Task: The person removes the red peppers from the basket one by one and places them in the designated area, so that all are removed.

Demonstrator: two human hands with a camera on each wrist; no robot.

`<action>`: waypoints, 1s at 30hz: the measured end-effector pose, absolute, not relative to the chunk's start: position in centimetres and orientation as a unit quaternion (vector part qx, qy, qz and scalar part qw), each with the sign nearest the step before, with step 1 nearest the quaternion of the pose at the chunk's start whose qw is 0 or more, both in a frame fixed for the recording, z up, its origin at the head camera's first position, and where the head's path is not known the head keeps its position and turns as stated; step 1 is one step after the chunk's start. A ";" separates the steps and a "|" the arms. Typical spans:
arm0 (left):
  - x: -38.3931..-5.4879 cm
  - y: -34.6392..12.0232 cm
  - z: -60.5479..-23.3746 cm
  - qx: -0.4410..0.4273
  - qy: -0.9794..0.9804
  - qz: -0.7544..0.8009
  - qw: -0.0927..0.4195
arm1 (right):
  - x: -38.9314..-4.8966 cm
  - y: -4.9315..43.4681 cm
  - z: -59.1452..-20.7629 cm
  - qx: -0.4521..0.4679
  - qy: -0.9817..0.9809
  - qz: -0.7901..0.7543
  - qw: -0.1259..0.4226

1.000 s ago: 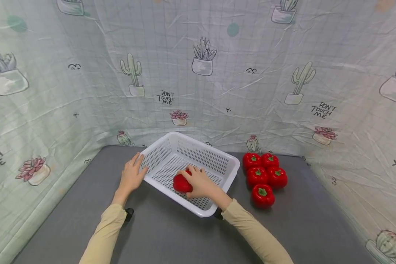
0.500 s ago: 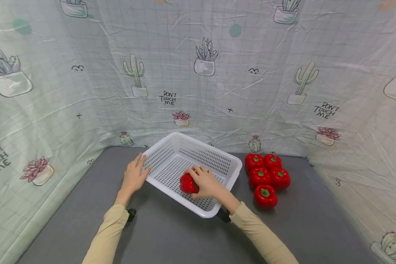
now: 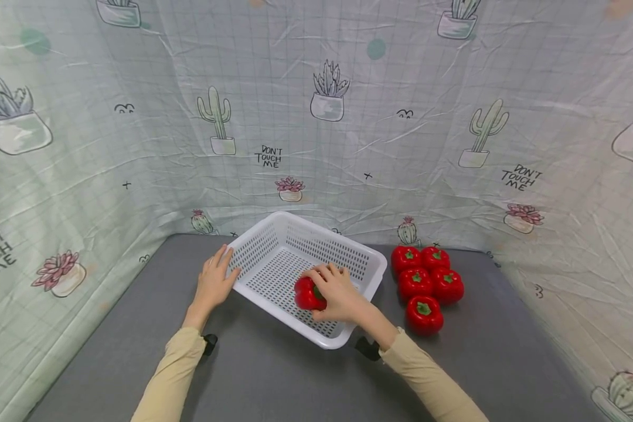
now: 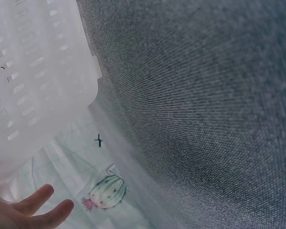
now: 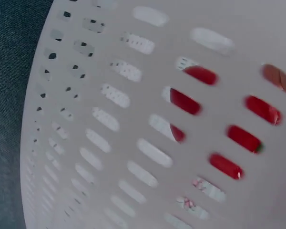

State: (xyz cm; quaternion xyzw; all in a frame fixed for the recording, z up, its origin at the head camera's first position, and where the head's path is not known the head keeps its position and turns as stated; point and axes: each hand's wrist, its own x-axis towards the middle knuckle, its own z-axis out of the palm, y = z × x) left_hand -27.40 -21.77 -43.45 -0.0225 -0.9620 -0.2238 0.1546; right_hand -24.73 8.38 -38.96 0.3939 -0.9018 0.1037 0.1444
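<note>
A red bell pepper [image 3: 308, 294] is inside the white perforated basket [image 3: 266, 305], gripped by my right hand [image 3: 339, 296] from above and the right. Whether the pepper touches the basket floor I cannot tell. In the right wrist view the slotted basket wall [image 5: 148, 114] fills the frame, with red pepper [image 5: 226, 166] showing through some slots. My left hand [image 3: 213, 284] rests at the basket's left corner, fingers fairly straight and thumb by the rim. Its fingers [image 4: 40, 200] appear below the outer basket wall [image 4: 43, 71] in the left wrist view.
Several red bell peppers [image 3: 424, 315] stand close together on the grey table [image 3: 274, 381], right of the basket. A cloth [image 3: 316, 146] printed with cacti hangs behind and on both sides.
My right hand has shifted to the right inside the basket with the bell pepper, whose green stem end now shows. My left hand stays at the basket's corner.
</note>
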 end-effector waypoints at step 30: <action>-27.7 -21.9 -43.7 -0.018 -0.964 -0.223 0.147 | -22.0 13.6 -36.5 0.350 -0.894 0.163 0.228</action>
